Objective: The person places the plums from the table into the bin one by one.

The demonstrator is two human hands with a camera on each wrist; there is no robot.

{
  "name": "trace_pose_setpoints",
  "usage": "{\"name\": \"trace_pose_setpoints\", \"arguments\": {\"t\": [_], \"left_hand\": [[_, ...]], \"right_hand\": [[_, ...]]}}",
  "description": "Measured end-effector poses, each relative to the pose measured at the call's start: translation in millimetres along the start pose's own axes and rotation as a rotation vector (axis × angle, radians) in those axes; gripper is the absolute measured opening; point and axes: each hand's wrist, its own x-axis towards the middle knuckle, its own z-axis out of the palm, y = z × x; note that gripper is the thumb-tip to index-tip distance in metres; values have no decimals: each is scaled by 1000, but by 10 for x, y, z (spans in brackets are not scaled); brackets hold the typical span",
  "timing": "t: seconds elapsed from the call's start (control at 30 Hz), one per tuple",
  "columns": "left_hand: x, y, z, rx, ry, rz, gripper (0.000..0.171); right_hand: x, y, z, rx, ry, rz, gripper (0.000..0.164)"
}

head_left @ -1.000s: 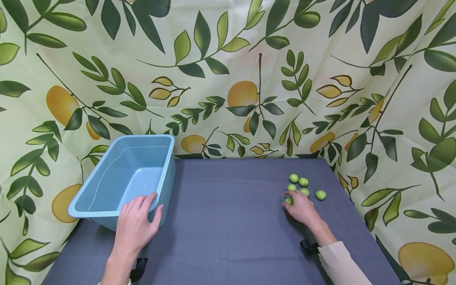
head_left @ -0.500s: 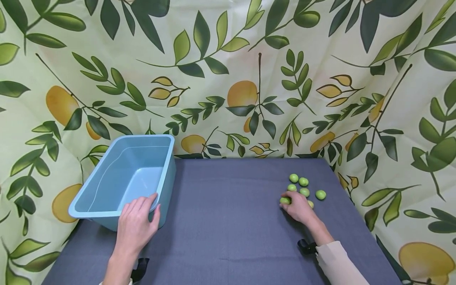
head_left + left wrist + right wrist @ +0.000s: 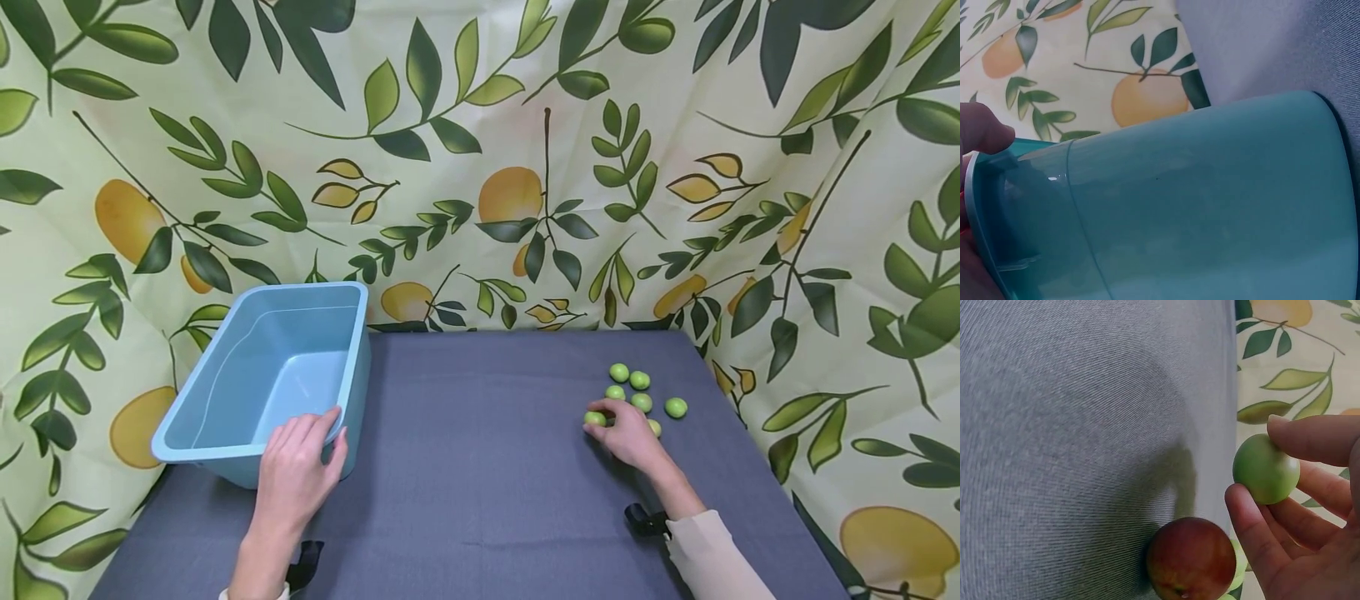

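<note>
In the head view my left hand (image 3: 296,475) grips the near right corner of a light blue plastic tub (image 3: 198,400), which contains nothing. The left wrist view shows my thumb (image 3: 988,128) at the rim and the tub's smooth outer wall (image 3: 1210,200). My right hand (image 3: 630,433) pinches a small round green fruit (image 3: 1266,469) between thumb and fingertips, above the cloth. A reddish-brown fruit (image 3: 1191,559) lies below that hand in the right wrist view. Several more green fruits (image 3: 641,402) lie in a loose group beside and beyond the right hand.
A dark blue-grey cloth (image 3: 472,467) covers the table. Behind and to the right hangs a white curtain (image 3: 480,167) printed with leaves and orange fruit, close to the table's edges. One green fruit (image 3: 676,407) lies apart, toward the right edge.
My right hand has drawn the pinched green fruit a little left, away from the group. My left hand has shifted slightly right, and the tub's near side has turned a little with it.
</note>
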Motion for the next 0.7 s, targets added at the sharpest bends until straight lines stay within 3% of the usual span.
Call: {"name": "trace_pose_setpoints", "arguments": {"t": [0.7], "left_hand": [[63, 147, 78, -20, -32, 33, 35]], "right_hand": [[-5, -184, -2, 37, 7, -59, 34]]}}
